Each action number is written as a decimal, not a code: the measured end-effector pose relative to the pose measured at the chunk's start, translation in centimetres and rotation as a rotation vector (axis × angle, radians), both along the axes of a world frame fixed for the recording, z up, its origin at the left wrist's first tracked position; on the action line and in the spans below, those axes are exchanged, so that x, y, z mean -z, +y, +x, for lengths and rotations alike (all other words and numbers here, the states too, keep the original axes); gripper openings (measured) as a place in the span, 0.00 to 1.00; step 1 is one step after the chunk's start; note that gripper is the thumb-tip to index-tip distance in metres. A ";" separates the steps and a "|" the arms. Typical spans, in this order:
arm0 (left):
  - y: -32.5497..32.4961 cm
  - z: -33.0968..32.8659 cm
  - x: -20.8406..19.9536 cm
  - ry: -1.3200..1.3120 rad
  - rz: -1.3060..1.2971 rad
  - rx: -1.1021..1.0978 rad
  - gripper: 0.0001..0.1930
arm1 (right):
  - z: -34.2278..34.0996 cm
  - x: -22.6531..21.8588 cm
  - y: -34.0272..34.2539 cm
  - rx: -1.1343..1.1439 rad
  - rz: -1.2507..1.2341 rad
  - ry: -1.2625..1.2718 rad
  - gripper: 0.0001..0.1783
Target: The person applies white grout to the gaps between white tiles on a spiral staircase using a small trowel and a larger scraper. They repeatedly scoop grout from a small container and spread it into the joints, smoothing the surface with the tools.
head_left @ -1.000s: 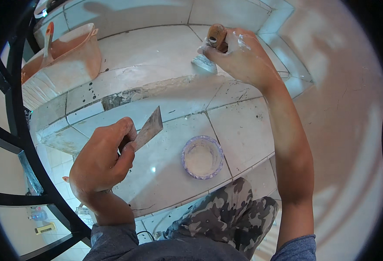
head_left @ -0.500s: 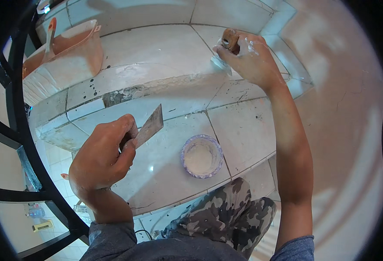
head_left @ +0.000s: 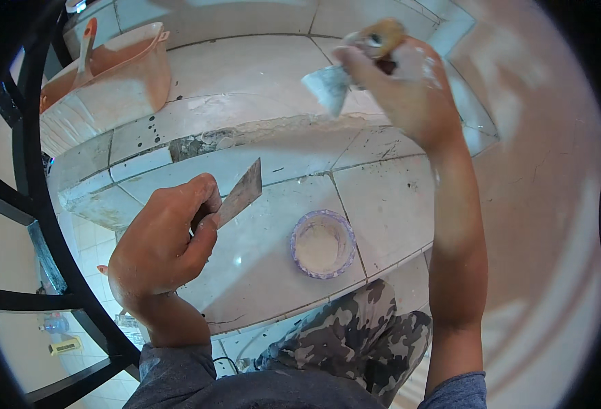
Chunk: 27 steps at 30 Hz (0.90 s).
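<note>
My left hand point(head_left: 167, 242) is closed round a scraper with a grey, slanted metal blade point(head_left: 242, 194); its grip is hidden in the fist. The blade points up and to the right, above the tiled step. My right hand point(head_left: 420, 95), a little blurred and smeared with white, grips a putty knife point(head_left: 329, 88) by its wooden handle. White paste coats that blade, which hangs over the upper step, apart from the surface as far as I can see. Between my forearms a small round purple-rimmed tub point(head_left: 294, 245) of white paste stands on the lower step.
Along the upper step's edge runs a rough broken strip point(head_left: 246, 133), partly filled with pale paste. A paste-stained bucket point(head_left: 120, 85) with an orange-handled tool point(head_left: 85, 58) stands at the far left. A black metal railing point(head_left: 27, 157) curves down the left side; a wall point(head_left: 539, 170) rises at right.
My right hand has lifted and drawn the putty knife off the step's edge, turning its white-coated blade into view. My left hand keeps almost the same pose. The view has shifted slightly.
</note>
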<state>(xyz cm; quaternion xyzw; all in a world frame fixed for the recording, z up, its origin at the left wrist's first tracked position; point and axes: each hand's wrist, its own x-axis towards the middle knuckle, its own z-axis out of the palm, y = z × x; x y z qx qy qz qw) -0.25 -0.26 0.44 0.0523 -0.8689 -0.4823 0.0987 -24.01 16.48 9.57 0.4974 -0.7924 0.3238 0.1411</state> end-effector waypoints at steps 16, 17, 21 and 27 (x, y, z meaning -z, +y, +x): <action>-0.1 0.0 0.1 0.003 -0.128 0.046 0.06 | -4.4 2.3 -7.1 0.000 -0.084 0.000 0.14; -0.1 0.1 0.0 0.011 -0.131 0.051 0.06 | -4.6 2.0 -8.2 -0.036 -0.038 -0.036 0.13; 0.0 -0.1 -0.1 0.077 -0.167 0.071 0.06 | -5.8 2.9 -10.5 -0.159 0.043 -0.092 0.12; -0.3 0.4 -0.1 0.066 -0.183 0.069 0.06 | -1.8 2.5 -5.8 -0.234 0.157 -0.023 0.14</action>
